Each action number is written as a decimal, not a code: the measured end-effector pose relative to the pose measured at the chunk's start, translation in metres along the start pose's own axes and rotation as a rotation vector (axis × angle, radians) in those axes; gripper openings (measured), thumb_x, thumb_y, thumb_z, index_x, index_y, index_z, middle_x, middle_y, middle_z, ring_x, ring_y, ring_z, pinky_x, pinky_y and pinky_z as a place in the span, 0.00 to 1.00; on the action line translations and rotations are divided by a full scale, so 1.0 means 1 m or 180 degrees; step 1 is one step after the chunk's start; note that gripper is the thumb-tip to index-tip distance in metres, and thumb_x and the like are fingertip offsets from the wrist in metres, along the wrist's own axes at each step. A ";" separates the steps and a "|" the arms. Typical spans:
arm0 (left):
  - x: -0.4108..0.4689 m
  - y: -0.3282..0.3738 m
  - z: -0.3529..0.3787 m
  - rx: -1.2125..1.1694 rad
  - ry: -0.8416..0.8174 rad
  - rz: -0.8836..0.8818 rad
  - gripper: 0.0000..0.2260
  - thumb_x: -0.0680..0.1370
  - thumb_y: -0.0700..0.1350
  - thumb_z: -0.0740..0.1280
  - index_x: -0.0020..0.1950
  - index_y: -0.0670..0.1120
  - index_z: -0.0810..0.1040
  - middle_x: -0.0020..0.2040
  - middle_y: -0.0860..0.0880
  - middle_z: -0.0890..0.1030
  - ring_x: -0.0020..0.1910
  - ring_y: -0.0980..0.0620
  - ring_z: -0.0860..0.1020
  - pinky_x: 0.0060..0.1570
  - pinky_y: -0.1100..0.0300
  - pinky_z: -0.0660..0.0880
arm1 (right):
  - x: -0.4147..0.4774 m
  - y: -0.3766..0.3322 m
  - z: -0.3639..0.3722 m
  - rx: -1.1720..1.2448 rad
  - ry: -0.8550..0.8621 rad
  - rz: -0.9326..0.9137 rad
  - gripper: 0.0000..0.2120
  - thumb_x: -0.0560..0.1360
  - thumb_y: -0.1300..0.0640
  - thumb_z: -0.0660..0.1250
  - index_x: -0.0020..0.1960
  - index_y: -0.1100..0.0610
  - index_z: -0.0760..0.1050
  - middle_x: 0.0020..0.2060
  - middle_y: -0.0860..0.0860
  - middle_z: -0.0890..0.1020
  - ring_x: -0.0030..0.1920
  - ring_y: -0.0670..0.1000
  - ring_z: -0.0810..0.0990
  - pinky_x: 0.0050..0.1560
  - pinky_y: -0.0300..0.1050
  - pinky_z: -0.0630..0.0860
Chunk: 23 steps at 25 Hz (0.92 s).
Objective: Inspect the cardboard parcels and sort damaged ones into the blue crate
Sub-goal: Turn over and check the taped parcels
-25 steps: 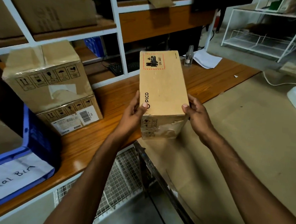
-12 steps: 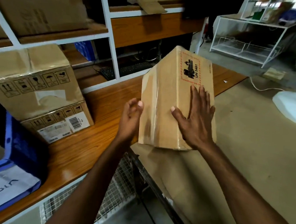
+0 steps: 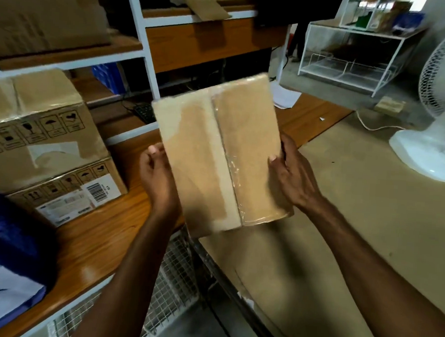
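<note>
Between 2 hands, taped rectangular parcel (image 3: 222, 152)

On the wooden tabletop (image 3: 94, 238): a stack of cardboard boxes (image 3: 47, 157), a blue crate (image 3: 16, 247) just beside, white paper (image 3: 284, 96) far back.

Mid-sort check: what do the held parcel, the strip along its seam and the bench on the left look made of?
The parcel: matte brown cardboard, flaps meeting at a centre seam. The strip: clear glossy plastic tape, going by its wrinkles and glare. The bench: wood or wood-look laminate, apparently lacquered, showing orange grain and reflections.
</note>
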<state>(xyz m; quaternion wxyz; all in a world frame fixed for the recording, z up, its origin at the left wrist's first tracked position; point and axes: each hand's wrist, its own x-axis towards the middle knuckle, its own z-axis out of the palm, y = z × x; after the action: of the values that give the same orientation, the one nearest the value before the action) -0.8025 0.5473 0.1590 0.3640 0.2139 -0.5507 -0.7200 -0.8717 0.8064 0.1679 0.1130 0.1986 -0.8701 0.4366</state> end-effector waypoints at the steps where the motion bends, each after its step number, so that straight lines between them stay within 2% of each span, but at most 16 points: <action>1: 0.002 0.002 -0.003 0.0037 -0.0100 0.0209 0.12 0.85 0.50 0.65 0.67 0.48 0.73 0.55 0.50 0.82 0.49 0.58 0.82 0.50 0.55 0.80 | -0.001 0.003 0.010 0.0133 -0.0032 0.0269 0.31 0.84 0.47 0.62 0.83 0.49 0.53 0.79 0.50 0.66 0.75 0.54 0.69 0.72 0.50 0.68; 3: 0.004 0.010 -0.005 0.0314 -0.0350 0.0300 0.26 0.80 0.50 0.73 0.75 0.52 0.65 0.65 0.49 0.77 0.60 0.57 0.80 0.62 0.52 0.79 | 0.000 0.000 0.029 0.0304 -0.0235 0.0665 0.41 0.81 0.39 0.64 0.84 0.46 0.44 0.83 0.49 0.52 0.82 0.55 0.56 0.79 0.58 0.59; 5: 0.014 0.011 -0.010 0.0742 -0.0525 -0.0057 0.42 0.77 0.55 0.75 0.82 0.56 0.52 0.79 0.47 0.64 0.74 0.51 0.69 0.74 0.45 0.68 | 0.003 -0.018 0.043 0.0204 -0.0357 0.0814 0.50 0.75 0.26 0.60 0.83 0.44 0.36 0.83 0.49 0.38 0.83 0.53 0.39 0.81 0.62 0.45; 6: 0.018 0.012 -0.011 0.0915 -0.0732 -0.0316 0.49 0.75 0.58 0.75 0.84 0.57 0.44 0.83 0.46 0.58 0.78 0.47 0.65 0.75 0.43 0.65 | 0.005 -0.029 0.048 0.0152 -0.0394 0.0795 0.54 0.71 0.20 0.56 0.83 0.44 0.34 0.82 0.49 0.34 0.82 0.52 0.33 0.80 0.62 0.38; 7: 0.020 0.014 -0.011 0.1033 -0.1008 -0.0494 0.54 0.73 0.61 0.76 0.84 0.57 0.38 0.84 0.46 0.56 0.79 0.45 0.64 0.75 0.41 0.65 | 0.008 -0.040 0.052 0.0158 -0.0457 0.0707 0.59 0.66 0.16 0.52 0.83 0.45 0.33 0.81 0.50 0.31 0.80 0.51 0.29 0.79 0.60 0.33; 8: 0.021 0.017 -0.010 0.1096 -0.1298 -0.0509 0.58 0.70 0.64 0.78 0.83 0.59 0.37 0.83 0.47 0.59 0.77 0.44 0.66 0.73 0.40 0.69 | 0.010 -0.051 0.055 0.0200 -0.0521 0.0598 0.62 0.62 0.13 0.49 0.83 0.46 0.32 0.81 0.50 0.30 0.80 0.50 0.28 0.78 0.59 0.30; 10: 0.019 0.019 -0.003 0.1037 -0.1609 -0.0186 0.54 0.68 0.63 0.80 0.82 0.60 0.47 0.77 0.50 0.68 0.71 0.50 0.74 0.63 0.47 0.79 | 0.017 -0.073 0.057 0.0390 -0.0618 0.0449 0.62 0.62 0.13 0.49 0.83 0.45 0.32 0.82 0.49 0.33 0.81 0.49 0.31 0.78 0.59 0.31; 11: 0.016 0.021 0.000 0.0974 -0.1567 0.0019 0.48 0.71 0.61 0.78 0.82 0.59 0.51 0.75 0.52 0.70 0.69 0.53 0.75 0.59 0.52 0.81 | 0.021 -0.082 0.055 0.0532 -0.0600 0.0393 0.57 0.65 0.16 0.51 0.83 0.43 0.34 0.83 0.49 0.37 0.83 0.51 0.37 0.80 0.62 0.36; 13: 0.010 0.031 0.008 0.0863 -0.1313 0.0363 0.38 0.77 0.62 0.72 0.82 0.60 0.55 0.76 0.52 0.69 0.67 0.54 0.76 0.57 0.54 0.82 | 0.027 -0.092 0.044 0.0784 -0.0403 0.0259 0.47 0.72 0.22 0.55 0.83 0.39 0.41 0.84 0.47 0.53 0.80 0.55 0.61 0.77 0.67 0.61; 14: 0.010 0.038 0.011 0.0934 -0.1190 0.0544 0.34 0.79 0.63 0.69 0.81 0.61 0.57 0.76 0.52 0.68 0.67 0.53 0.76 0.57 0.54 0.82 | 0.029 -0.095 0.035 0.0836 -0.0266 0.0191 0.43 0.75 0.24 0.56 0.83 0.39 0.45 0.80 0.45 0.63 0.72 0.52 0.73 0.70 0.62 0.72; 15: 0.012 0.044 0.014 0.1073 -0.1105 0.0726 0.31 0.80 0.64 0.67 0.80 0.61 0.60 0.73 0.53 0.68 0.65 0.53 0.76 0.55 0.56 0.82 | 0.032 -0.096 0.027 0.0845 -0.0136 0.0128 0.39 0.78 0.27 0.56 0.83 0.41 0.49 0.75 0.41 0.69 0.64 0.45 0.78 0.64 0.53 0.77; 16: 0.015 0.051 0.018 0.1257 -0.1051 0.0876 0.27 0.81 0.64 0.65 0.78 0.60 0.63 0.69 0.54 0.69 0.63 0.54 0.76 0.53 0.57 0.82 | 0.036 -0.098 0.020 0.0829 -0.0005 0.0110 0.36 0.80 0.31 0.56 0.82 0.43 0.52 0.71 0.39 0.72 0.59 0.40 0.78 0.61 0.47 0.77; 17: 0.018 0.058 0.023 0.1385 -0.1016 0.0953 0.24 0.82 0.65 0.63 0.75 0.58 0.67 0.65 0.55 0.69 0.61 0.55 0.76 0.52 0.56 0.82 | 0.042 -0.100 0.015 0.0809 0.0125 0.0139 0.33 0.82 0.33 0.56 0.82 0.45 0.53 0.71 0.40 0.72 0.61 0.40 0.77 0.62 0.45 0.76; 19: 0.022 0.066 0.033 0.1381 -0.0966 0.0914 0.23 0.81 0.66 0.62 0.69 0.54 0.69 0.64 0.54 0.72 0.60 0.55 0.77 0.56 0.50 0.82 | 0.057 -0.105 0.009 0.0767 0.0301 0.0147 0.31 0.84 0.38 0.57 0.83 0.46 0.54 0.78 0.48 0.69 0.72 0.49 0.73 0.69 0.48 0.71; 20: 0.023 0.070 0.037 0.1376 -0.0930 0.0863 0.23 0.81 0.67 0.62 0.68 0.53 0.68 0.63 0.53 0.74 0.59 0.55 0.78 0.57 0.47 0.82 | 0.063 -0.108 0.009 0.0698 0.0322 0.0116 0.29 0.85 0.42 0.58 0.82 0.47 0.56 0.78 0.49 0.69 0.74 0.51 0.72 0.69 0.46 0.69; 23: 0.030 0.075 0.040 0.1555 -0.0791 0.0875 0.26 0.80 0.69 0.62 0.70 0.53 0.66 0.63 0.52 0.77 0.57 0.55 0.79 0.55 0.46 0.82 | 0.072 -0.107 0.012 0.0493 0.0520 0.0097 0.23 0.85 0.49 0.62 0.79 0.49 0.67 0.70 0.47 0.77 0.66 0.48 0.78 0.59 0.38 0.70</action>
<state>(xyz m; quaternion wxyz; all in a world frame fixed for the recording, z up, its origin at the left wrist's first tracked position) -0.8285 0.5408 0.2448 0.3257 0.1289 -0.7716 -0.5310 -0.8895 0.7216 0.2640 0.1612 0.1573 -0.8246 0.5190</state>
